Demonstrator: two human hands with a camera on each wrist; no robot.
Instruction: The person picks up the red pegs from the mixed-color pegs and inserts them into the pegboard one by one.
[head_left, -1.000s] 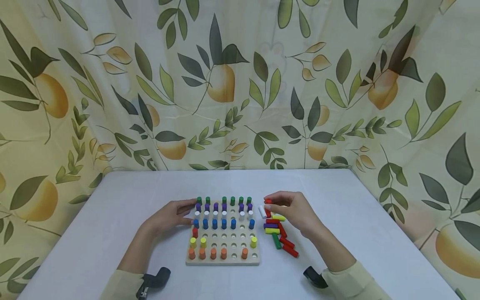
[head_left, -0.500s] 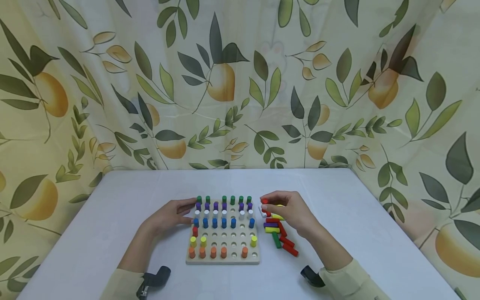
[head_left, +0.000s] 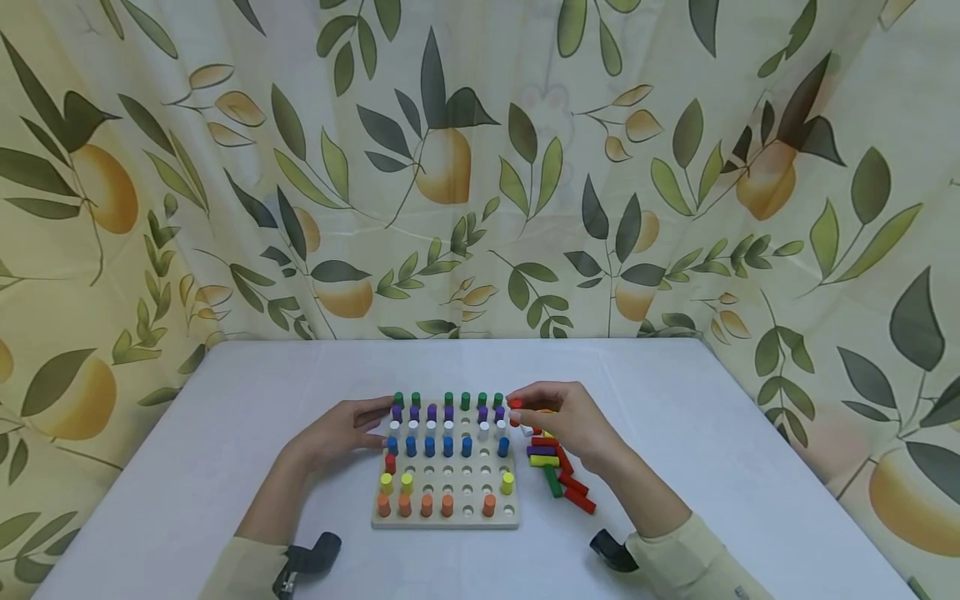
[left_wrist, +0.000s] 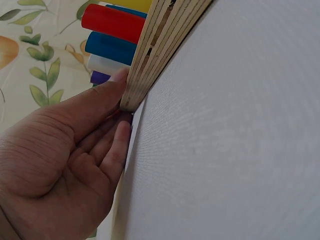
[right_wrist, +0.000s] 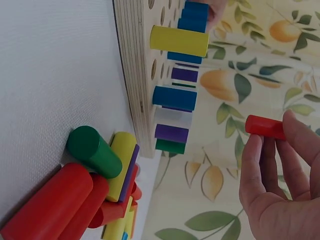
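A pegboard [head_left: 448, 525] of light layered wood stands on the table with rows of green, purple, white, blue, yellow and orange pegs. One red peg [head_left: 390, 464] is in its left column. My left hand [head_left: 337, 429] rests against the board's left edge, thumb and fingertips touching it near the far corner. To the right of the board, my right hand [head_left: 566, 417] pinches another red peg [right_wrist: 264, 127] between thumb and fingertips, held up off the table. The held peg is close to the far right corner of the board in the head view.
Right of the board lies a loose pile of red pegs [head_left: 580, 501], a green peg [head_left: 552, 482], a yellow peg [head_left: 544, 461], a purple peg [head_left: 542, 451] and others partly behind my right hand. A patterned curtain [head_left: 480, 167] hangs behind the white table [head_left: 262, 367].
My right hand has moved left with the red peg, from over the loose pile to the board's right edge. My left hand has stayed in place.
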